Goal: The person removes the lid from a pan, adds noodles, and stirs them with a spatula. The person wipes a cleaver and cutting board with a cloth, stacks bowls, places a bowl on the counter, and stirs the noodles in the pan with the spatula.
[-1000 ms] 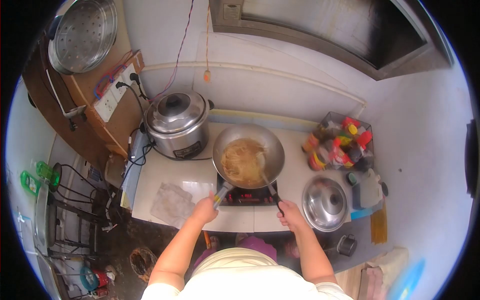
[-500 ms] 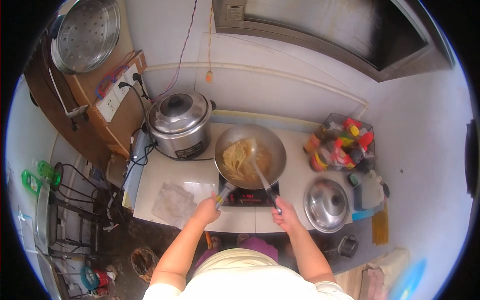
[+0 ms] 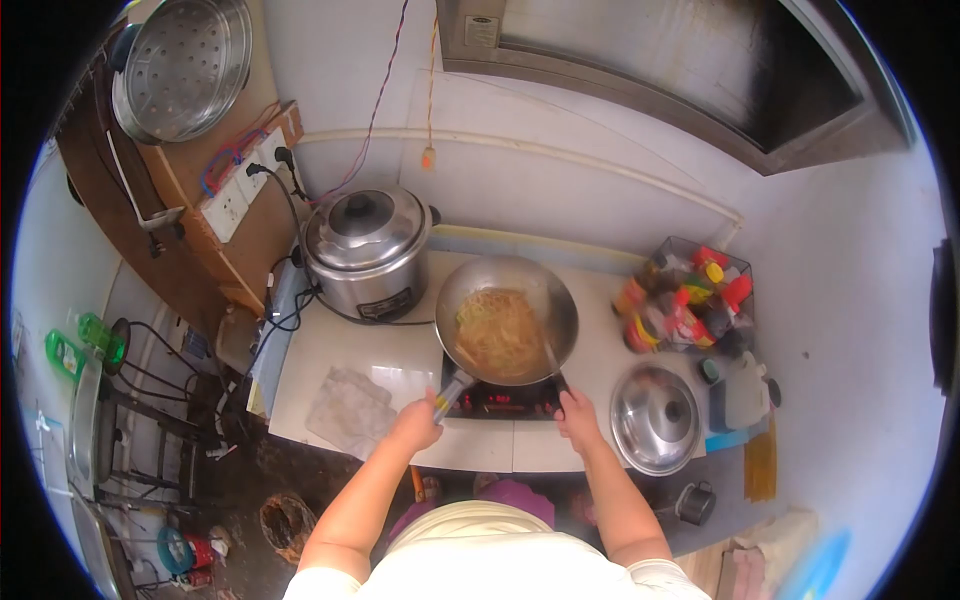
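Wok (image 3: 556,290) ahead, handle (image 3: 456,391) angled back-left, gripped by left hand (image 3: 416,424). Right hand (image 3: 578,418) grips utensil (image 3: 551,358) angled forward into wok.

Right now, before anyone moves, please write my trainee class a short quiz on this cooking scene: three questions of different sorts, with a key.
1. Multiple choice. What does the left hand hold?
A) the pan, by its handle
B) a bottle
C) a steel lid

2. True or false. The cooker stands to the left of the pan.

3. Fill the gap. A grey ____ lies on the counter, nearer the person than the cooker.

Key: 1. A. 2. True. 3. Cloth.
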`<control>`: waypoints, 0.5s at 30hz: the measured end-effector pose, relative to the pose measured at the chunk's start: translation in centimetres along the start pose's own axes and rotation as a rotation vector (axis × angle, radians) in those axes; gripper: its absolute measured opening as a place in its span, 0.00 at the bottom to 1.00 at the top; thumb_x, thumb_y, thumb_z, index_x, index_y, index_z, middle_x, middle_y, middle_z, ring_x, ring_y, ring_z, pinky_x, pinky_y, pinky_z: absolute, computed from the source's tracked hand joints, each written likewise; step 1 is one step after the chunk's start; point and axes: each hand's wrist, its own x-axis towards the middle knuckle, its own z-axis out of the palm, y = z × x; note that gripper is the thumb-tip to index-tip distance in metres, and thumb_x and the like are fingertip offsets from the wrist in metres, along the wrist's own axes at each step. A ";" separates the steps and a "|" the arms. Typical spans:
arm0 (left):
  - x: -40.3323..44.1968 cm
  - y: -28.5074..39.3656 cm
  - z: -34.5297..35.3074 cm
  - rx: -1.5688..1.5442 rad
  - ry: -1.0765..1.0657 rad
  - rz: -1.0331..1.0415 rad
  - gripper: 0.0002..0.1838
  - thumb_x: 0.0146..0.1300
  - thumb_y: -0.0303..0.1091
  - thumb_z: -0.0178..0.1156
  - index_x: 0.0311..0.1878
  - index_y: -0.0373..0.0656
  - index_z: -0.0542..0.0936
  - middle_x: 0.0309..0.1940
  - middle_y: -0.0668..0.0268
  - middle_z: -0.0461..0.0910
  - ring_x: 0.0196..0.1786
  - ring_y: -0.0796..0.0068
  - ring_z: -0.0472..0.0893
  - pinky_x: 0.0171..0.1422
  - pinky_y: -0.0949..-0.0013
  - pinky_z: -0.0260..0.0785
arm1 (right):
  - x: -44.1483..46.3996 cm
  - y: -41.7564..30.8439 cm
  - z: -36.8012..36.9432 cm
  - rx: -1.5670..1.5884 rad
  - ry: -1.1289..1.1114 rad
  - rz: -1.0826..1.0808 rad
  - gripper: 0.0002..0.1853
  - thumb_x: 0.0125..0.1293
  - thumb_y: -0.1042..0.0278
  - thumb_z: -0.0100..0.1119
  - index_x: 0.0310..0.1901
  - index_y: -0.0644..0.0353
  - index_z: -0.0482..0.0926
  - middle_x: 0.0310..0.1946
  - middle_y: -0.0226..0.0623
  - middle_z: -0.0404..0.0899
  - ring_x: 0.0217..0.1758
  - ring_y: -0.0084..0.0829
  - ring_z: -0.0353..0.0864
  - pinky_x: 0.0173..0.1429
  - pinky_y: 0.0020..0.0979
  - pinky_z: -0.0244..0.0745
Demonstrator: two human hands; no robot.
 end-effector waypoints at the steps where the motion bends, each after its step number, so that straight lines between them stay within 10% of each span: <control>1: -0.2 0.4 -0.4 -0.001 -0.013 -0.006 0.42 0.46 0.33 0.63 0.63 0.26 0.57 0.37 0.45 0.78 0.42 0.47 0.78 0.47 0.55 0.71 | -1.2 -1.9 0.9 0.286 -0.126 0.403 0.13 0.68 0.63 0.47 0.53 0.53 0.69 0.22 0.30 0.69 0.15 0.20 0.61 0.16 0.22 0.55; 6: -0.4 1.0 -1.0 0.001 -0.034 -0.024 0.41 0.46 0.32 0.62 0.63 0.25 0.57 0.38 0.44 0.78 0.43 0.47 0.78 0.47 0.54 0.71 | -1.8 -1.8 3.5 0.716 -0.297 0.728 0.06 0.67 0.58 0.51 0.38 0.44 0.65 0.20 0.28 0.64 0.13 0.14 0.52 0.14 0.17 0.46; 15: -0.3 0.6 -0.4 0.006 -0.013 -0.010 0.41 0.46 0.32 0.62 0.63 0.26 0.57 0.37 0.45 0.78 0.43 0.48 0.78 0.47 0.55 0.71 | -4.8 -2.7 2.2 0.629 -0.258 0.471 0.22 0.68 0.63 0.50 0.63 0.46 0.63 0.20 0.28 0.63 0.13 0.15 0.52 0.16 0.16 0.48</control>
